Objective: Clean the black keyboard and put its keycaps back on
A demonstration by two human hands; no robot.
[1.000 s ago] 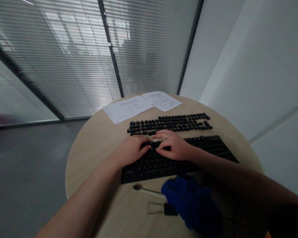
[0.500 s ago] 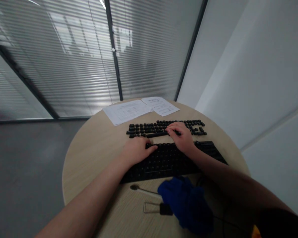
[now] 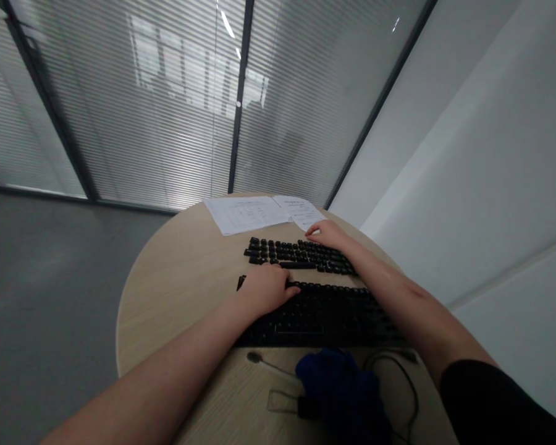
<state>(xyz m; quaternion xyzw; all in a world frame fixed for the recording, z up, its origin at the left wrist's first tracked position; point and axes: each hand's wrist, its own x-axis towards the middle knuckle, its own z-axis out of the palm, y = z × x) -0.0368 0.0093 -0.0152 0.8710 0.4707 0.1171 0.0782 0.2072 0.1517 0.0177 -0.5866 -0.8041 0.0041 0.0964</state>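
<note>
A black keyboard base (image 3: 301,318) without its keycaps lies in front of me on the round table. My left hand (image 3: 265,289) holds its far left edge, fingers bent over the edge and thumb resting on top. Behind it, loose black keycaps (image 3: 285,254) are laid out in rows, with the long space bar (image 3: 298,266) nearest the base. My right hand (image 3: 330,235) reaches over the back row of keycaps, close to the papers. Its fingertips are drawn together; whether a keycap is between them is hidden.
Two printed sheets (image 3: 248,213) lie at the back of the wooden table (image 3: 167,278). Near me are a small brush (image 3: 273,369), a black binder clip (image 3: 306,406), a blue cloth (image 3: 340,386) and a dark cable (image 3: 410,383). Glass panels with blinds and a white wall stand behind.
My right hand has moved away from above the keyboard base to the back row of keycaps. My left hand stays on the base's edge. The view has tilted slightly.
</note>
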